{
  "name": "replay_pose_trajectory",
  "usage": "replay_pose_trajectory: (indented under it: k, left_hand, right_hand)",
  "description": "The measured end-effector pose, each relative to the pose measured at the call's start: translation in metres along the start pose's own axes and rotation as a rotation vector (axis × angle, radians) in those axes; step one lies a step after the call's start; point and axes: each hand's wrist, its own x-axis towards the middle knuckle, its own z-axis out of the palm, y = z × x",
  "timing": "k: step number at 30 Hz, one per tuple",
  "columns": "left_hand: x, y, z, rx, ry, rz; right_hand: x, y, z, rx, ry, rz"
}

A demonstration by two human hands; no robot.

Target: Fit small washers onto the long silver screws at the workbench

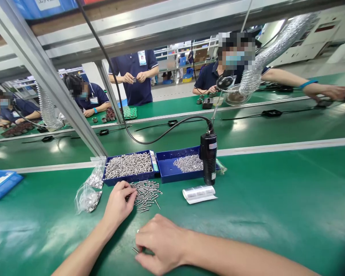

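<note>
My left hand (pixel 119 203) is at the left edge of a loose pile of long metal screws (pixel 146 194) on the green bench. Its thumb and fingers are closed together, and what they pinch is hidden. Nearer to me, my right hand (pixel 161 243) is curled just above the bench top. The end of a screw (pixel 135 250) sticks out to the left from its fingers. Behind the pile stands a blue tray of screws (pixel 129 166). Beside it, another blue tray (pixel 168 174) contains small metal nuts or washers (pixel 189 163).
A black electric screwdriver (pixel 209 159) hangs before the right tray. Close by lies a rolled white label sheet (pixel 199 194). Bags of washers (pixel 89 197) sit left, with a light-blue tray (pixel 2 186) farther out. A metal post (pixel 60 92) slants upward. Co-workers (pixel 135 76) occupy the far side.
</note>
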Motion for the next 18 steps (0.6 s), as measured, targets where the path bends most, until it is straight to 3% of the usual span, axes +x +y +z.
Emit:
replay_pose_trajectory:
  k: [12, 18]
  left_hand:
    - [0.002, 0.009, 0.000, -0.044, -0.035, -0.035]
    - [-0.003, 0.021, -0.008, -0.160, 0.047, -0.001]
  right_hand:
    - [0.000, -0.004, -0.006, -0.084, -0.137, 0.021]
    - [-0.003, -0.013, 0.000, -0.166, -0.118, 0.051]
